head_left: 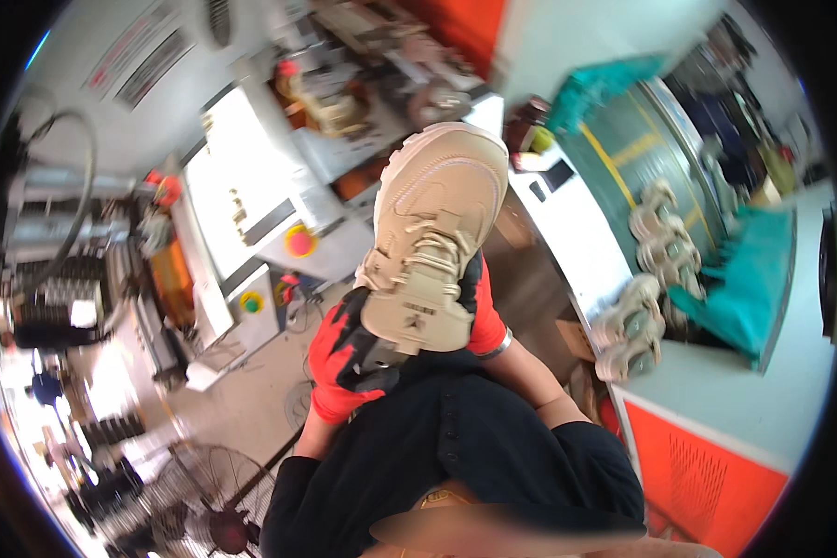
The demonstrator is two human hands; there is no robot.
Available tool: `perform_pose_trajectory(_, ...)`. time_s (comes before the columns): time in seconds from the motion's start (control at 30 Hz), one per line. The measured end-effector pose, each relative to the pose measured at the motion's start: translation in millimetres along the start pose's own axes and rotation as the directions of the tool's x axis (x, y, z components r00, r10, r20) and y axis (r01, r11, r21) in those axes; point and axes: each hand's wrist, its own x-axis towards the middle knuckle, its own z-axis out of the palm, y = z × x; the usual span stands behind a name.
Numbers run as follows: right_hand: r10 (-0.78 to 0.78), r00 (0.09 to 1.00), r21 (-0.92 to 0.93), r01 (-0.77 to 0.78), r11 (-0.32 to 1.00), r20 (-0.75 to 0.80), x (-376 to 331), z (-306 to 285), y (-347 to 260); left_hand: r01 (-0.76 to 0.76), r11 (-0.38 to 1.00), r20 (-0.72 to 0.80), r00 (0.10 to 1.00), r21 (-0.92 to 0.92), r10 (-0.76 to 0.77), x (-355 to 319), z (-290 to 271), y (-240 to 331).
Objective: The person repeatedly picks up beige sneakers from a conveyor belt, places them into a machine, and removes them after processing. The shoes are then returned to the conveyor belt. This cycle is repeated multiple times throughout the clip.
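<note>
A beige lace-up shoe (437,214) with a chunky sole is held up in front of my chest, its toe pointing away from me and its tongue toward me. My left hand (349,363), in a red and black work glove, grips the shoe at its lower left, by the heel end. On the other side my right hand (482,312), gloved the same way, is closed against the shoe's right side; most of its fingers are hidden behind the shoe.
At left stands a machine with a red button (299,241) and a green button (251,301). A floor fan (209,502) is at lower left. On the right, several beige shoes (634,321) line a green conveyor (614,139) beside teal cloth curtains (753,288).
</note>
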Motion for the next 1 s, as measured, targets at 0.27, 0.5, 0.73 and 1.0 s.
perform_pose_trajectory(0.27, -0.359, 0.809, -0.085, 0.363, 0.928, -0.466, -39.9, -136.8, -81.2, 0.2, 0.884, 0.381, 0.924, -0.422, -0.027, 69.5, 154.8, 37.7)
perform_pose_trajectory(0.5, -0.369, 0.686, -0.2, 0.316, 0.927, -0.627, -41.1, -193.1, -126.5, 0.283, 0.883, 0.511, 0.858, -0.374, -0.059, 102.5, 249.4, -2.2)
perform_pose_trajectory(0.73, -0.371, 0.575, -0.33, 0.18, 0.927, -0.729, -14.4, -246.4, -192.0, 0.626, 0.526, 0.599, 0.76, -0.575, -0.25, 180.3, 335.7, -10.7)
perform_pose_trajectory(1.0, -0.931, 0.013, -0.905, 0.242, -0.351, 0.364, 2.4, -268.8, -358.5, 0.719, 0.446, 0.736, 0.654, -0.532, -0.177, 278.0, 424.5, -8.6)
